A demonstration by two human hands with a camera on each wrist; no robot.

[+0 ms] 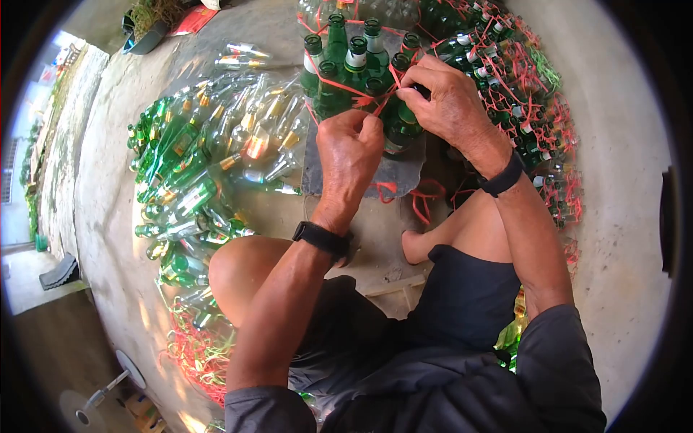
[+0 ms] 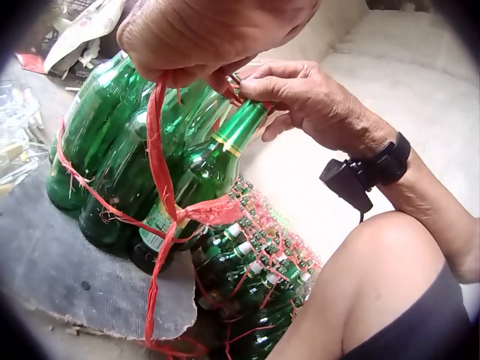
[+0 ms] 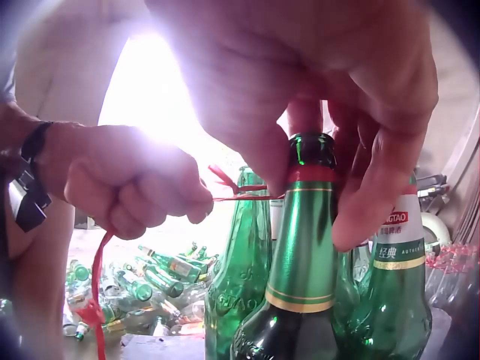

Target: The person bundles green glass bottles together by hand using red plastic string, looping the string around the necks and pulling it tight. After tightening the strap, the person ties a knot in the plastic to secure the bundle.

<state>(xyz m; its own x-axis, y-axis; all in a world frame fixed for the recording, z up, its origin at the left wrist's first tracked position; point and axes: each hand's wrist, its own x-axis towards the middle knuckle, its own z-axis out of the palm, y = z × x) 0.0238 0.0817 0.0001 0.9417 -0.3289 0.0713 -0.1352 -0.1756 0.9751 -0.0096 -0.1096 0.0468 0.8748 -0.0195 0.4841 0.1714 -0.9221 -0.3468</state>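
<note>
Several green glass bottles [image 1: 336,43] stand upright in a tight bundle, with red plastic string [image 2: 160,150] around them. In the head view my left hand [image 1: 351,155] is fisted at the bundle's near side, gripping the string. A taut length of string [image 3: 247,197] runs from that fist to the neck of a green bottle [image 3: 300,255] in the right wrist view. My right hand [image 1: 453,105] has its thumb and fingers curled around this neck, near the mouth. A knot [image 2: 180,216] in the string shows low on the bundle, its tail hanging down.
The bundle stands on a grey slab [image 1: 325,169]. Loose green and clear bottles [image 1: 188,166] lie piled at left. String-tied bottles [image 1: 505,79] fill the right side. A tangle of red string [image 1: 198,353] lies at lower left. My bare knees flank the slab's near side.
</note>
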